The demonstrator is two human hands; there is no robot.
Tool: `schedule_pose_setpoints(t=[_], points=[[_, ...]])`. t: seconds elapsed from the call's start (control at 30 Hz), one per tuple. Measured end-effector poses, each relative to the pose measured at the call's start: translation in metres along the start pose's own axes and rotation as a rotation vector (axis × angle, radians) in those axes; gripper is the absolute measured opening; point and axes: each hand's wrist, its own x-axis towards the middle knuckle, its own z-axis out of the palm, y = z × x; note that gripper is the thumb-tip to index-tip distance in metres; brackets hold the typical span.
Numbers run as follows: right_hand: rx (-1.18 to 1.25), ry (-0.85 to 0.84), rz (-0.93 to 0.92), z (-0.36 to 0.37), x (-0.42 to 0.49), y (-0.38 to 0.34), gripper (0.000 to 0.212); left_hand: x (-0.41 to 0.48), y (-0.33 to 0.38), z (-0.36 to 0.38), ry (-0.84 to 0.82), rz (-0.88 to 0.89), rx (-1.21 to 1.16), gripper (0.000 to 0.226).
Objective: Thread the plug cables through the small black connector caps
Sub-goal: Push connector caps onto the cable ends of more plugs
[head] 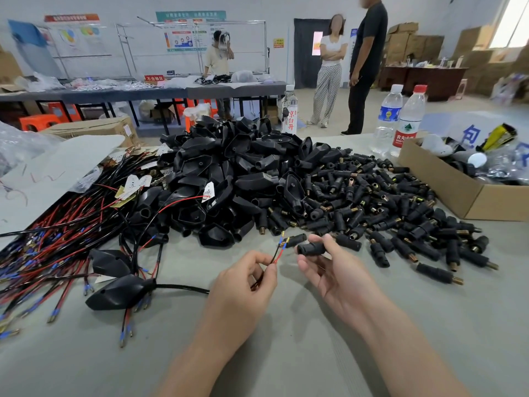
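Now left hand (246, 277) pinches wires (277, 255) (upright); right hand (329, 266) holds cap (312, 249).

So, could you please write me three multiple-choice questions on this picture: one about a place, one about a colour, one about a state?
1. Where does the cardboard box stand on the table?
A. At the far left
B. At the right edge
C. Between the hands

2. What colours are the wires that the left hand pinches?
A. Green and white
B. Red and black
C. Grey only

3. What is the state of the connector cap in the right hand?
A. Threaded onto the wires
B. Lying on the table
C. Held, with the wires not yet in it

Answers:
1 B: the box sits to the right of the pile of small caps.
2 B: one red and one black strand rise from the fingers.
3 C: the wire ends stop short of the cap's opening.
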Motion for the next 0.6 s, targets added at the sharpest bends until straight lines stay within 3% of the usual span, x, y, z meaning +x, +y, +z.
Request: schedule_pose_setpoints(t=[0.2, 0.37, 0.6], points=[[-0.009, -0.047, -0.022, 0.0026, -0.0024, 0.0000, 0.019, -0.0009, -0.0008, -0.0008, 0.003, 0.004, -0.018, 0.023], [-0.048, -0.123, -0.062, 0.0004, -0.0014, 0.0022, 0.022, -0.0018, 0.0019, -0.0021, 0.006, 0.012, 0.015, 0.028], [-0.052, -0.163, -0.111, 0.0027, 0.0010, 0.0028, 0.033, -0.0023, 0.0057, -0.0036, -0.026, 0.032, 0.093, 0.017]])
